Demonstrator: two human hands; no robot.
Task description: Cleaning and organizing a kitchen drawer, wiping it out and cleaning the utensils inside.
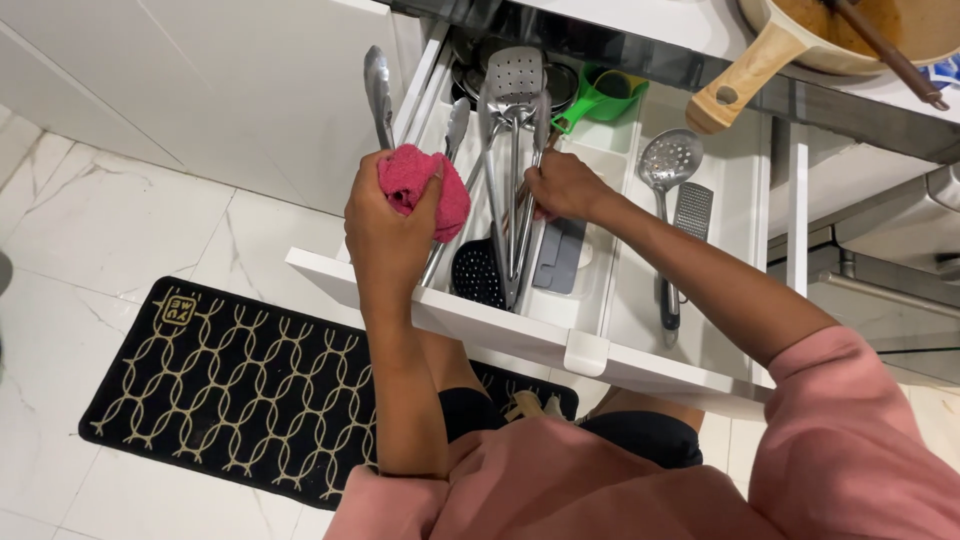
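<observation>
Head view looks down into an open white drawer [600,345] full of kitchen utensils. Left hand [385,225] has its fingers clamped around a pink cloth [420,185] and the handle of a metal spoon [378,95], held above the drawer's left edge. Right hand [565,187] reaches into the middle compartment, fingers closed on the handles of long steel utensils, among them a slotted spatula [514,75] and a black skimmer [478,272]. Further right lie a perforated ladle [668,160] and a small grater [694,210]; 2 green measuring cups [605,95] sit at the back. Above, a wooden-handled pan [800,35] rests on the counter. Below, a black patterned mat [230,385] covers the marble floor.
</observation>
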